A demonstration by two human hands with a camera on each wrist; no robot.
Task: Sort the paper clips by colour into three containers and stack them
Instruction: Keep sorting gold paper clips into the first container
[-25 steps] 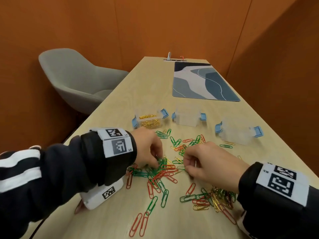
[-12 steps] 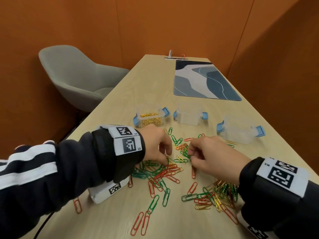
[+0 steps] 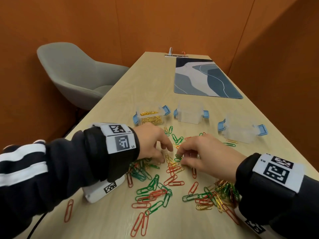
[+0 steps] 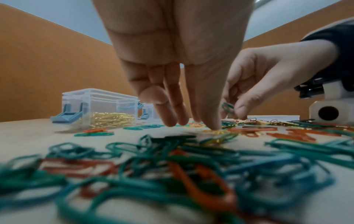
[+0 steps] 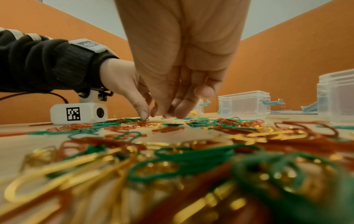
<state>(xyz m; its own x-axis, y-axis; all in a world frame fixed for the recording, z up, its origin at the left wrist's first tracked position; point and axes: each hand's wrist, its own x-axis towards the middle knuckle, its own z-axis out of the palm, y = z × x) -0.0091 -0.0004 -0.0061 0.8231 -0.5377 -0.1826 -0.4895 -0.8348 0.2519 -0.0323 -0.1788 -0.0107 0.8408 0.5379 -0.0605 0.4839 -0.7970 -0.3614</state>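
Observation:
Red, green and gold paper clips (image 3: 155, 187) lie scattered on the wooden table (image 3: 120, 94). My right hand (image 3: 183, 157) pinches a green clip (image 3: 178, 157) between thumb and fingers, lifted just off the pile; the left wrist view shows that green clip (image 4: 227, 107) in the air. My left hand (image 3: 165, 154) reaches down with straight fingers, its thumb tip on a gold clip (image 4: 214, 131). Three clear containers with blue latches stand behind: the left container (image 3: 150, 116) holds gold clips, while the middle container (image 3: 189, 112) and the right container (image 3: 241, 131) look empty.
A blue-grey desk mat (image 3: 205, 78) lies farther back on the right. A grey chair (image 3: 72, 73) stands beyond the table's left edge. A mixed heap of clips (image 3: 221, 194) lies under my right wrist. One red clip (image 3: 69, 210) lies alone near the left edge.
Both hands have shifted a little farther up the pile. The right hand has lifted a green clip off the table. The left hand's fingers have straightened out.

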